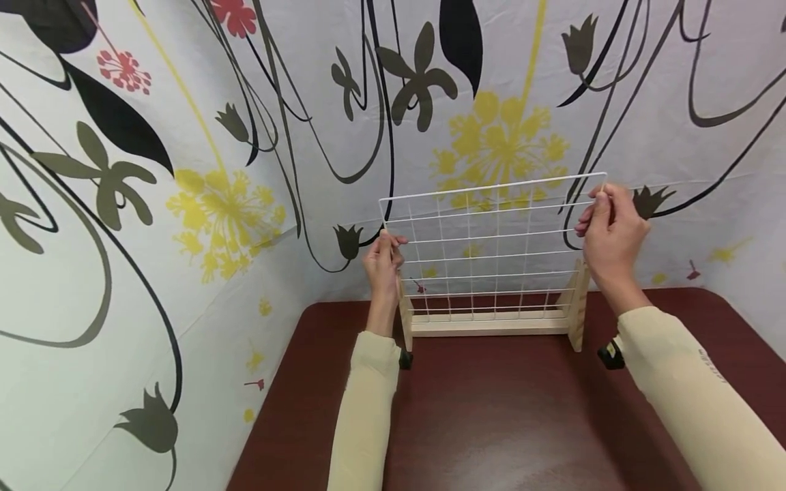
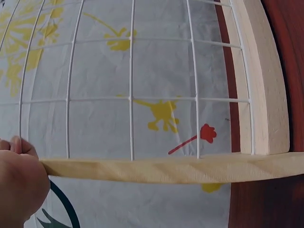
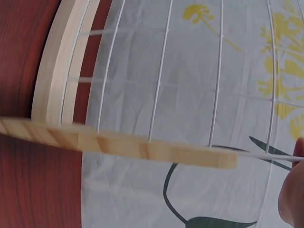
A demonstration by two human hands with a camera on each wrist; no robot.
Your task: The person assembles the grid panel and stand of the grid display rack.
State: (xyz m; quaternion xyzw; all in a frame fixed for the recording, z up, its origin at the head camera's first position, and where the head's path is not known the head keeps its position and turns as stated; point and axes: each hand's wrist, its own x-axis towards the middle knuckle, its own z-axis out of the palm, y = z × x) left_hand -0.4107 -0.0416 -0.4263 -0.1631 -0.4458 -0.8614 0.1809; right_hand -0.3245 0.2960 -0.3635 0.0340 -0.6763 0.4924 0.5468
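A white wire grid panel (image 1: 499, 237) stands upright between the two side boards of a pale wooden stand (image 1: 489, 329). My left hand (image 1: 383, 262) pinches the panel's left edge, close to the top of the left side board (image 2: 166, 170). Higher up, my right hand (image 1: 614, 235) holds the panel near its upper right corner, thumb and fingers on the edge wire. In the right wrist view, that edge wire runs along the right side board (image 3: 156, 151) and past its end towards the hand. The panel's top slopes, its right corner higher than the left.
The stand rests on a dark red-brown table (image 1: 491, 409) near its back edge. Behind and to the left hangs a white cloth (image 1: 344, 157) printed with flowers and stems. Small black devices (image 1: 610, 354) sit under both wrists.
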